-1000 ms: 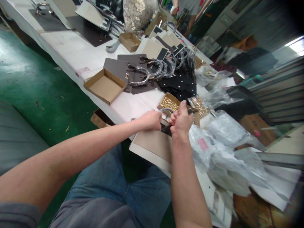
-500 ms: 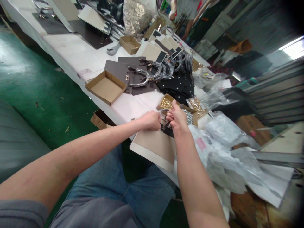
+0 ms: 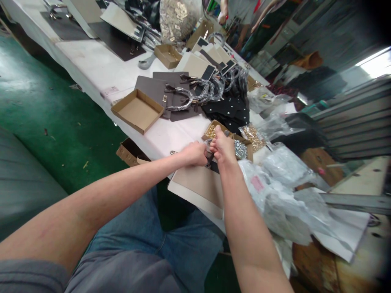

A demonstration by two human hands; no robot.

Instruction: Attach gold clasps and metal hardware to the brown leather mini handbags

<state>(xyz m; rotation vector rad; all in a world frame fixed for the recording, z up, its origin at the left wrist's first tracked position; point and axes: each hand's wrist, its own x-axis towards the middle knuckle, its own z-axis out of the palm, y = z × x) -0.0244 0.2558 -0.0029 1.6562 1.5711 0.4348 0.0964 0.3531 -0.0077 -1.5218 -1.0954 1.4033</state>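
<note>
A beige bag panel (image 3: 195, 189) with a dark strip along its far edge lies at the table's front edge, partly above my lap. My left hand (image 3: 195, 154) is closed at that far edge, against a dark strap; what its fingers hold is hidden. Just right of it, my right hand (image 3: 222, 145) is closed with the thumb up, pinching the dark handle strap (image 3: 210, 159). Part of a plastic-wrapped handle shows between the hands. Directly beyond them are a small box of gold-coloured hardware (image 3: 210, 131) and a heap of silver-coloured pieces (image 3: 240, 149).
An open cardboard tray (image 3: 137, 112) sits to the left. Behind it lie dark brown bag panels (image 3: 149, 86) with wrapped handles, and black studded pieces (image 3: 229, 114). Plastic bags (image 3: 281, 167) crowd the right side. Other people (image 3: 244, 16) stand across the table.
My right hand has shifted slightly left, closer to my left hand, still pinching the strap. My left hand stays almost in place on the panel's far edge.
</note>
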